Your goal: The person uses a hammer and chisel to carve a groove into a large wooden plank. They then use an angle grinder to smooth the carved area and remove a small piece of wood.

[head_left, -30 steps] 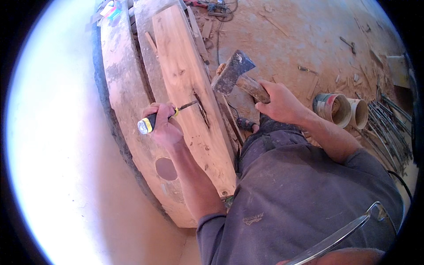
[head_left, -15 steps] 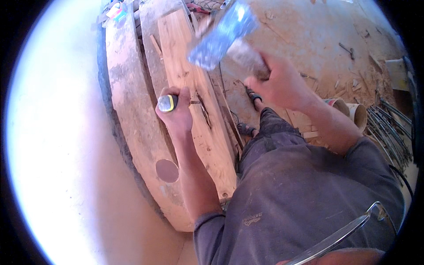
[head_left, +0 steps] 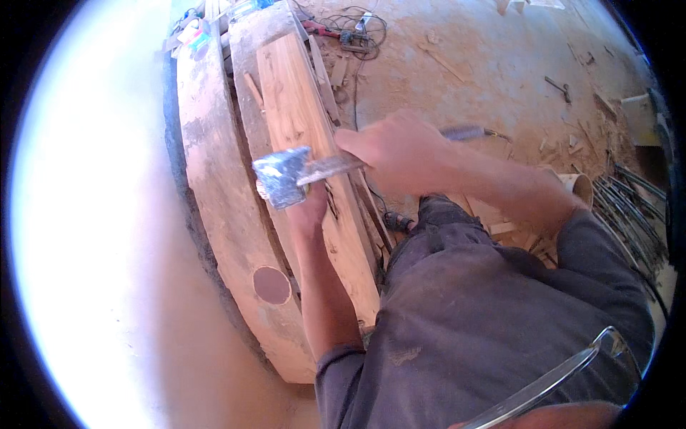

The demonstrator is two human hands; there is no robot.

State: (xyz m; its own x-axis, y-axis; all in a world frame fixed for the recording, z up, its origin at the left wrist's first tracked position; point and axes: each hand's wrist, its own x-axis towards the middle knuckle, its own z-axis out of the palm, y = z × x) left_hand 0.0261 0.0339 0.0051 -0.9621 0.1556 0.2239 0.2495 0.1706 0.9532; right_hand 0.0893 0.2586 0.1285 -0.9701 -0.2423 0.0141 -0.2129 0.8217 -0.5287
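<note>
Hatchet [head_left: 282, 178] over edge of plank [head_left: 294, 104], floor [head_left: 457, 89] beyond

Shirt [head_left: 493, 307]: dark grey-purple, creased, short-sleeved
Chest print [head_left: 405, 354]: small, pale
Trousers [head_left: 450, 217]: dark, creased
Sandal [head_left: 393, 221]: dark, strapped
Glasses [head_left: 543, 385]: clear, shiny edge
Left hand [head_left: 309, 217], right hand [head_left: 400, 157]: bare

1. The hatchet [head_left: 282, 177], raised half a second ago – its head well clear of the left hand [head_left: 309, 213] – now has its head right over that hand.
2. The right hand [head_left: 396, 154] has swung leftward with it.
3. The chisel's handle end, visible before, is now covered.
4. The left hand has shifted rightward – from the concrete beam [head_left: 207, 143] to the plank's [head_left: 293, 93] left edge.
</note>
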